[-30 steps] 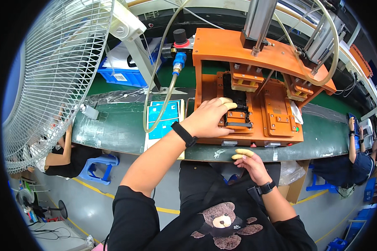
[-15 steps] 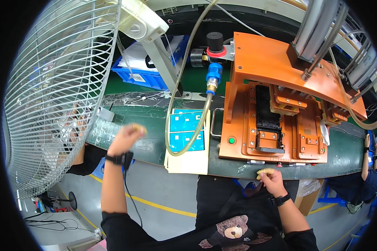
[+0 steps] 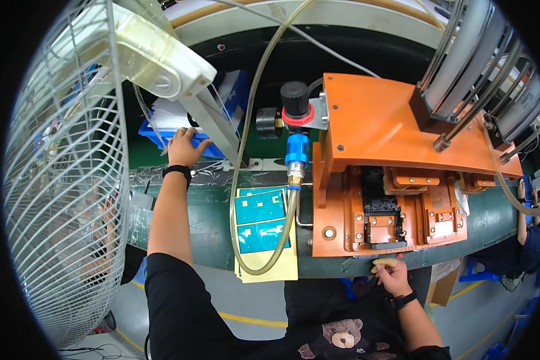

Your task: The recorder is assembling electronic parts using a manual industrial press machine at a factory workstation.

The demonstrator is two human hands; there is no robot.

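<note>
My left hand (image 3: 186,147) reaches to the near edge of a blue plastic bin (image 3: 156,131) holding white sheets (image 3: 177,114). Its fingers are spread and lie over the rim; the fingertips are partly hidden. At the bench's front edge, my right hand (image 3: 392,276) is closed, with pale yellow finger covers on its finger and thumb. Whether anything sits inside it I cannot make out. Just beyond it stands an orange press (image 3: 330,240), with a black plastic part (image 3: 378,198) lying in its left fixture.
A caged fan (image 3: 66,198) fills the left side. Yellow sheets (image 3: 264,267) with blue-green cards (image 3: 261,207) lie mid-bench, crossed by a looping clear hose (image 3: 235,198). A regulator (image 3: 296,108) with a gauge adjoins the press. A metal post (image 3: 219,126) stands right of my left hand.
My left hand has moved from over the bench, away from me, to the blue bin, and its fingers have spread. The view has shifted. My right hand stays near the bench edge.
</note>
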